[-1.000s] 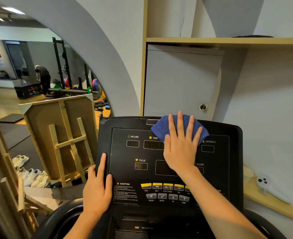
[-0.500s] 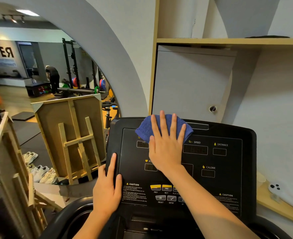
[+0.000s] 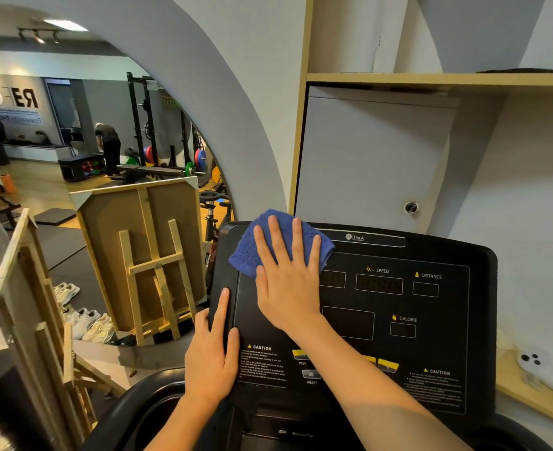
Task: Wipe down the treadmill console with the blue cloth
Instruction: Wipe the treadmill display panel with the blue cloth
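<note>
The black treadmill console (image 3: 431, 320) fills the lower right of the head view, with display windows and yellow buttons. A folded blue cloth (image 3: 245, 252) lies flat on its upper left corner. My right hand (image 3: 286, 281) presses on the cloth with fingers spread, covering its lower part. My left hand (image 3: 211, 349) grips the console's left edge, thumb on the front face near the caution label.
A wooden easel-backed board (image 3: 144, 255) stands left of the console before an arched mirror (image 3: 73, 141) reflecting a gym and people. Shoes (image 3: 83, 320) lie on the floor. A wooden shelf (image 3: 529, 395) on the right holds a white phone (image 3: 535, 366). A grey cabinet door (image 3: 366, 164) stands behind.
My right hand has slid the blue cloth leftward across the top of the console, from the middle to the upper left corner. My left hand keeps its grip on the left edge.
</note>
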A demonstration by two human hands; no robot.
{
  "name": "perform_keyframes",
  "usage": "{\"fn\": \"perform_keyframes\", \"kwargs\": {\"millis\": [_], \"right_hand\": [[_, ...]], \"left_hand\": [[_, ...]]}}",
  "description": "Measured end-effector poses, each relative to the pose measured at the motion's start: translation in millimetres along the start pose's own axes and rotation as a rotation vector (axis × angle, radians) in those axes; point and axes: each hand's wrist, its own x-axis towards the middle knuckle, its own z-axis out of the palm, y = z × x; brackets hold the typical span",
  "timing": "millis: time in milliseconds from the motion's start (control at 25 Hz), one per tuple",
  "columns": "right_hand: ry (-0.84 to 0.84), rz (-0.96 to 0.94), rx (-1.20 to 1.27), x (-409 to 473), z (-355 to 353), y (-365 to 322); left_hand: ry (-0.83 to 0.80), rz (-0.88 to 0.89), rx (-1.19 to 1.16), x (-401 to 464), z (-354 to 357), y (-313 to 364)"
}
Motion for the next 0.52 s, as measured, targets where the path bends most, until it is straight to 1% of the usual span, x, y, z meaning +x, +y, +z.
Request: {"fn": "perform_keyframes", "kwargs": {"millis": [240,520], "right_hand": [[-0.021,-0.058,0.055,-12.9,3.5,-10.1],[-0.086,-0.080,0.094,-42.4,10.1,-22.9]], "left_hand": [[-0.005,0.023,-0.028,-0.3,-1.9,-0.7],[0.000,0.059,-0.091,-0.6,-2.9,-2.1]]}}
